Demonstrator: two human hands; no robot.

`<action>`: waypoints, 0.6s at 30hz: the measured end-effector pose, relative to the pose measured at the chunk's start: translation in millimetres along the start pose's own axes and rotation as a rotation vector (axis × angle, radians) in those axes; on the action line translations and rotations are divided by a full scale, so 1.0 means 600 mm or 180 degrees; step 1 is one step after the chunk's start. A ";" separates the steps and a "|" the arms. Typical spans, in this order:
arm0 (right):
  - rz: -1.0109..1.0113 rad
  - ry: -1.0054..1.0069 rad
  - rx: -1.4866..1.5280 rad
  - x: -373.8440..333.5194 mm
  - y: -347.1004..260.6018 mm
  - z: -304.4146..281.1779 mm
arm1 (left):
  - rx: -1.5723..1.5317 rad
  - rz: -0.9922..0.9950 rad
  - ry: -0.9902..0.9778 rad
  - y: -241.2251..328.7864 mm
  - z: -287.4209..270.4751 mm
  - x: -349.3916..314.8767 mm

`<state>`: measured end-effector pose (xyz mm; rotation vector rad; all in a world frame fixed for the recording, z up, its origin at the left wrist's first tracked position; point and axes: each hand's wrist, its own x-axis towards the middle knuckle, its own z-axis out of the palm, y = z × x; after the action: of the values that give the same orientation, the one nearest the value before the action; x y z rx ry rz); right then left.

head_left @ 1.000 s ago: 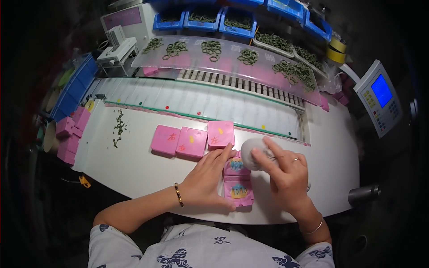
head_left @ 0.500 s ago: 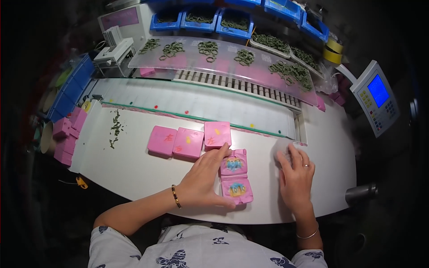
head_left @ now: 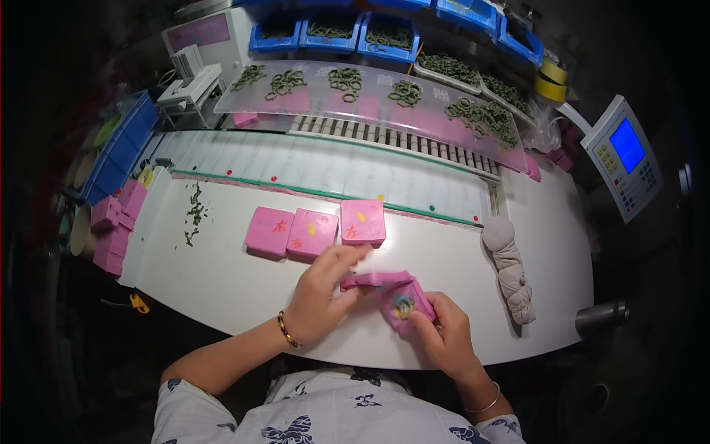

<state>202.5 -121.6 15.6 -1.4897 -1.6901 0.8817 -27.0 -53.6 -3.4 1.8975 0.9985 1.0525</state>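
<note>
A pink rubber mold in two halves is lifted off the near part of the white table. My right hand (head_left: 448,334) grips the near half (head_left: 407,309), thumb over its inner face, where small ring-like shapes and blue and yellow colour show. The other half (head_left: 381,279) is tipped nearly edge-on, its inner face mostly hidden. My left hand (head_left: 316,300) has that half's left end between thumb and fingers; the fingertips are blurred. Beyond my left fingers lies a closed pink mold (head_left: 362,222), with two more, one (head_left: 312,233) beside another (head_left: 268,231), to its left.
A stuffed off-white cloth pouch (head_left: 510,274) lies on the right. Behind runs a conveyor belt (head_left: 325,166) with coloured dots, below a clear shelf (head_left: 370,96) bearing green ring clusters. A control panel (head_left: 625,159) stands at right; pink blocks (head_left: 115,229) stack at left.
My right hand let go of the cloth pouch and took hold of the near mold half. The mold halves rose and tilted from lying flat. The belt's dots shifted left.
</note>
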 end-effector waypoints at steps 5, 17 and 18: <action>-0.1379 0.0455 -0.1341 0.021 -0.024 -0.037 | -0.0330 0.0514 -0.0097 0.007 -0.016 0.016; -0.1294 0.0004 -0.1456 0.026 -0.007 -0.045 | 0.0664 0.0692 -0.0589 -0.007 -0.015 0.011; -0.1273 0.0005 -0.1461 0.022 -0.012 -0.048 | 0.0702 0.0711 -0.0560 0.007 -0.016 0.016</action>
<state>222.3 -107.9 37.8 -1.3471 -2.1876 0.2893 -30.7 -44.9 7.0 2.2812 0.8442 0.9079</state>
